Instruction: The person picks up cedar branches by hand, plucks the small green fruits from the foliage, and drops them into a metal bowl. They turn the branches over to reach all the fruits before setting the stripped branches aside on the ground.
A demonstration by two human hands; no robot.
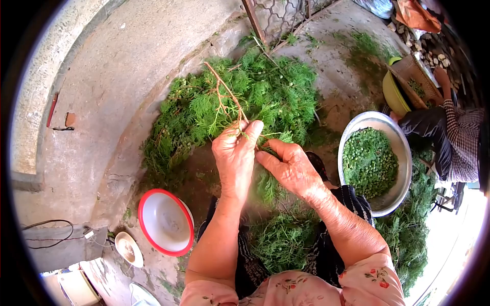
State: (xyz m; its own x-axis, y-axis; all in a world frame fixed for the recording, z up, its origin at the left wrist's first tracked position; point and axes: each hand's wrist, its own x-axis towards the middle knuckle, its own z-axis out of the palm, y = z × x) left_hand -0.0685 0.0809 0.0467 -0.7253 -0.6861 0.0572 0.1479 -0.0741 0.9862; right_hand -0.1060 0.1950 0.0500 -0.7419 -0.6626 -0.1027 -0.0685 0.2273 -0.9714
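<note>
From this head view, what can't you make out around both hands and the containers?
All in the head view:
- Twig: lower end, hidden by the left hand.
- Right hand: its grip, hidden by its own fingers.
- Basin: bottom, covered by green pieces.
- Small bowl: contents, too small.
- Pale dish: cut off by the lower edge.

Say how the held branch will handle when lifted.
The branch should feel light, its stem being thin. That woody stem, sticking out beyond the left hand, is probably fairly stiff; the feathery green tips likely flex and could snag on the leafy pile.
</note>
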